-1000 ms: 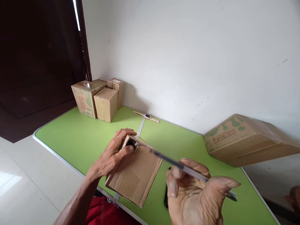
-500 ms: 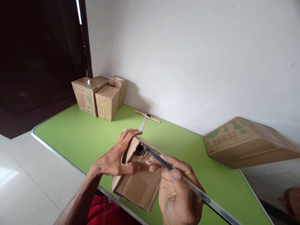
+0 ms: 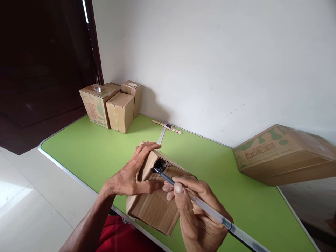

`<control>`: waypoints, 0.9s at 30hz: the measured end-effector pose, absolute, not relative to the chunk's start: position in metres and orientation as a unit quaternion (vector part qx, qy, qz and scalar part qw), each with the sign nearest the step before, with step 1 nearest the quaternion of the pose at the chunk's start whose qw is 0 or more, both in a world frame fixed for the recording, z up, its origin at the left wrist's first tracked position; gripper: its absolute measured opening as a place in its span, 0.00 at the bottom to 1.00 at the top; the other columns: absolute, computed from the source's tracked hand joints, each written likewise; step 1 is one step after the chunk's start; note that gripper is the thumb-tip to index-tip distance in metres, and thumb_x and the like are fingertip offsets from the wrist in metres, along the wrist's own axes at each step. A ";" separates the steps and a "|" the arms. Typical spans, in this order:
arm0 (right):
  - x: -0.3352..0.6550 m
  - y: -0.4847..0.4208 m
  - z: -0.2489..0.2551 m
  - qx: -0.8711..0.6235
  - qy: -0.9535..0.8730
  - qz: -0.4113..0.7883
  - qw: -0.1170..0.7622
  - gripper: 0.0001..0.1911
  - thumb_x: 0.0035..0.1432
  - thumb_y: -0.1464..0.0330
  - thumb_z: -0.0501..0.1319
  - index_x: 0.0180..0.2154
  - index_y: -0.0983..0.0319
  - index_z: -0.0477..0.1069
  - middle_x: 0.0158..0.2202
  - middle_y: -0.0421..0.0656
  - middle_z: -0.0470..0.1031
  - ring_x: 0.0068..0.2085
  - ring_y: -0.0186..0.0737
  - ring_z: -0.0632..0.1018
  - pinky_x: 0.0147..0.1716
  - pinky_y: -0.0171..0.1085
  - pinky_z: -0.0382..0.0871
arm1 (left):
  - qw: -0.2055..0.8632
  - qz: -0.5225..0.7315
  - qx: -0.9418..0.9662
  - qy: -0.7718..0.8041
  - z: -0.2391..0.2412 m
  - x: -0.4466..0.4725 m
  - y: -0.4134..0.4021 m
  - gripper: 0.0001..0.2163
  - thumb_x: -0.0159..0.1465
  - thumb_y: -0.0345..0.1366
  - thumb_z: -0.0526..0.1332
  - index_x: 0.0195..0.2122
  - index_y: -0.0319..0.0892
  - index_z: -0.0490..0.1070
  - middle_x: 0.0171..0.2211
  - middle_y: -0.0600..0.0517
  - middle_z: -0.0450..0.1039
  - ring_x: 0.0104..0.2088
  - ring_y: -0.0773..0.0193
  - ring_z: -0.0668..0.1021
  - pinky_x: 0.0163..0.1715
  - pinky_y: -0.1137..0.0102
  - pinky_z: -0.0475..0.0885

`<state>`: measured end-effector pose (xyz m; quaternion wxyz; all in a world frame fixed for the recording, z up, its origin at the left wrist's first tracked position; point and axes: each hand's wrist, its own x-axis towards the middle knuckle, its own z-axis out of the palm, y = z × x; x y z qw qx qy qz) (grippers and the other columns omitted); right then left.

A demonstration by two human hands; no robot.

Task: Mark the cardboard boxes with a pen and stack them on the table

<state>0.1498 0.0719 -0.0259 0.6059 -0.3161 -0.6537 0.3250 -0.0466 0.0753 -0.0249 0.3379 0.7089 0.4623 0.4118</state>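
A brown cardboard box (image 3: 154,206) lies tilted at the near edge of the green table (image 3: 86,150). My left hand (image 3: 131,173) grips its far left corner, thumb on the top face. A black round hole or mark (image 3: 160,163) sits near that corner. My right hand (image 3: 195,213) holds a long thin pen-like tool (image 3: 210,211), and the tool's dark tip rests at the black spot.
Three small cardboard boxes (image 3: 112,105) stand at the table's far left corner. A pink wristwatch (image 3: 168,126) lies by the wall. A large box (image 3: 283,155) lies tilted at the right edge. The white wall runs along the table's back.
My right hand has swung the tool in from the right and brought its tip onto the black spot. My left hand has shifted its grip and tilted the box up a little.
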 end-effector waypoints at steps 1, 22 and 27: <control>0.151 0.072 -0.026 -0.318 -0.646 0.328 0.612 0.06 0.68 0.70 0.66 0.43 0.54 0.82 0.31 0.39 0.81 0.31 0.38 0.82 0.30 0.37 0.78 | 0.337 0.413 0.708 0.463 -0.024 -0.046 0.075 0.39 0.63 0.38 0.70 0.73 0.46 0.55 0.74 0.39 0.56 0.77 0.40 0.53 0.77 0.42 0.47; 0.186 0.174 -0.032 -0.619 -0.563 0.271 0.477 0.24 0.78 0.50 0.46 0.35 0.57 0.66 0.28 0.37 0.73 0.30 0.37 0.78 0.30 0.36 0.72 | 0.379 0.437 0.653 0.489 -0.035 -0.072 0.061 0.31 0.71 0.50 0.65 0.72 0.55 0.58 0.77 0.47 0.52 0.77 0.39 0.55 0.77 0.43 0.48; 0.178 0.196 -0.095 -0.712 -0.635 0.257 0.153 0.11 0.72 0.64 0.66 0.37 0.63 0.76 0.37 0.43 0.80 0.40 0.41 0.82 0.43 0.43 0.78 | 0.396 0.447 0.617 0.512 -0.034 -0.071 0.056 0.30 0.71 0.54 0.64 0.71 0.56 0.60 0.77 0.48 0.53 0.76 0.37 0.56 0.76 0.42 0.52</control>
